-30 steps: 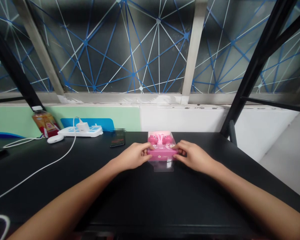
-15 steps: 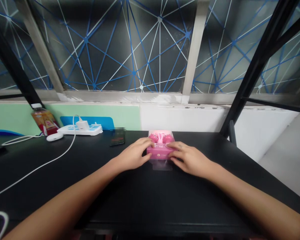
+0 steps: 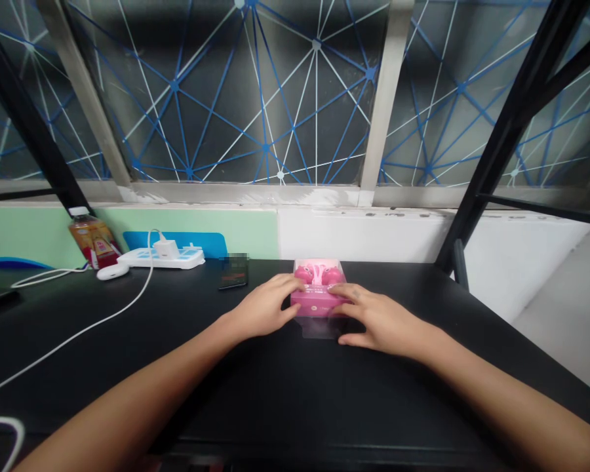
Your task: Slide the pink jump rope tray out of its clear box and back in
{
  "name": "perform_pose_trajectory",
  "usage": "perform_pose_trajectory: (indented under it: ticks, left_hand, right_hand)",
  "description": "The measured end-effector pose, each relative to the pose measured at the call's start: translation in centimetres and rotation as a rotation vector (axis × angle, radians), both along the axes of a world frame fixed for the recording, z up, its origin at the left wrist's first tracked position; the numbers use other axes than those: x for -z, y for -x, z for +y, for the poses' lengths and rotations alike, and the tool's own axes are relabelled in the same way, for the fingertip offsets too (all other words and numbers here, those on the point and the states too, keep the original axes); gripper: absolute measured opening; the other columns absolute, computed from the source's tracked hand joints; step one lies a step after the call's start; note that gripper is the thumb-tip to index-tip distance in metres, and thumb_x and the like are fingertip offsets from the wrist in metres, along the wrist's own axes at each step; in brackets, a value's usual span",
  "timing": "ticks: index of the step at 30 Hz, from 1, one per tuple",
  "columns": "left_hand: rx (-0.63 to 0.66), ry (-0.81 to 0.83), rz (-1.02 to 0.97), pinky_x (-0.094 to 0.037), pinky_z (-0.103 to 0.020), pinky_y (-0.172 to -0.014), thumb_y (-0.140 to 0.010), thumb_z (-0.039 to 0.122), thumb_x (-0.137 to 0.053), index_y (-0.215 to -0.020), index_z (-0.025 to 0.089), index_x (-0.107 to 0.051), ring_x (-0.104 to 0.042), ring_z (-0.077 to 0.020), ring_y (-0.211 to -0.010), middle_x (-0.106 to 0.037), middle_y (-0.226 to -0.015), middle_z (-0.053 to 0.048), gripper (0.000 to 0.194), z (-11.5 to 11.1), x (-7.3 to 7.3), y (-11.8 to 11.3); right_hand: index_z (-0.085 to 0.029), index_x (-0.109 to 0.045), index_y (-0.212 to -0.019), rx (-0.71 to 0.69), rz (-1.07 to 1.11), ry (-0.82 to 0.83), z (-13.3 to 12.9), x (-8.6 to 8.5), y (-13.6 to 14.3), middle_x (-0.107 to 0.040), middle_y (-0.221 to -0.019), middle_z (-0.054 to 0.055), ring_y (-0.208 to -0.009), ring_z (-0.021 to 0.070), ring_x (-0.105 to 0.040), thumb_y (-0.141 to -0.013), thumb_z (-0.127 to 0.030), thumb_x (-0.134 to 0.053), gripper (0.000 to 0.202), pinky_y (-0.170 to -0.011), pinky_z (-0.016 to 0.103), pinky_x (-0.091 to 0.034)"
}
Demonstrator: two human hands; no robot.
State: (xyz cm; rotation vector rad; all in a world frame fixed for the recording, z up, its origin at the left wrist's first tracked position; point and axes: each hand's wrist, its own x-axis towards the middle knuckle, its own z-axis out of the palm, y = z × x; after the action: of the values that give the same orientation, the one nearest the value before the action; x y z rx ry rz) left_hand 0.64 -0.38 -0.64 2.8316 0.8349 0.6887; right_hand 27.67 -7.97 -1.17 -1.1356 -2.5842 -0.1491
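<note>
on the flat black desk [image 3: 285, 400], i see a pink rectangular box [image 3: 313, 307] between left hand [image 3: 264, 306], grip unclear, and right hand [image 3: 386, 322], splayed, touching.

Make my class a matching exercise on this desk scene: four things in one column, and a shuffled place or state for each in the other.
Things
1. pink box
2. bottle
3. phone
4. charger

Places or states
A. plugged into the white power strip
B. between the left hand and the right hand
C. dark, lying flat on the desk
D. topped with a white cap

Right pairs: 1-B, 2-D, 3-C, 4-A
</note>
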Motion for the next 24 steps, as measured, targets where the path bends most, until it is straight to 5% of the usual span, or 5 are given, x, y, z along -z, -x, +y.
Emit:
perform_pose_trajectory:
  ticks: [7,13,19,24]
  left_hand:
    - [-0.003,-0.002,-0.007,-0.039,-0.042,-0.11,-0.09,0.027,-0.056,-0.117,0.024,-0.061,-0.047,-0.0228,-0.131,-0.059,-0.135,-0.003,0.028,0.3,0.2,-0.3]
    - [0.011,0.06,-0.01,-0.033,-0.041,-0.115,-0.093,0.041,-0.054,-0.113,0.021,-0.062,-0.037,-0.0244,-0.14,-0.048,-0.146,-0.005,0.029,-0.8,-0.6,-0.6]
    - [-0.009,0.036,-0.011,-0.037,-0.041,-0.112,-0.091,0.034,-0.058,-0.112,0.023,-0.059,-0.04,-0.0238,-0.137,-0.056,-0.139,-0.005,0.024,-0.4,-0.3,-0.9]
    - [-0.032,0.027,-0.036,-0.04,-0.044,-0.108,-0.089,0.033,-0.061,-0.115,0.025,-0.059,-0.045,-0.0249,-0.133,-0.061,-0.132,-0.004,0.027,0.0,0.1,-0.9]
  right_hand:
    - [-0.02,-0.065,-0.114,-0.014,-0.006,-0.05,-0.1,0.1,-0.1,-0.051,-0.141,0.014,-0.131,0.0317,-0.046,-0.089,-0.037,-0.062,0.03,-0.102,0.049,-0.046]
    - [-0.019,-0.061,-0.107,0.032,0.217,-0.072,0.4,0.3,0.7,-0.067,-0.106,0.009,-0.103,0.0231,-0.061,-0.094,-0.018,-0.048,0.019,-0.087,0.041,-0.054]
    - [-0.024,-0.058,-0.12,0.034,0.397,-0.025,1.3,0.8,-0.2,-0.056,-0.125,0.01,-0.112,0.0236,-0.058,-0.092,-0.023,-0.055,0.028,-0.096,0.043,-0.051]
    - [-0.026,-0.062,-0.118,0.053,0.37,-0.029,1.9,1.1,-0.6,-0.06,-0.121,0.008,-0.115,0.0249,-0.056,-0.095,-0.026,-0.054,0.024,-0.1,0.047,-0.048]
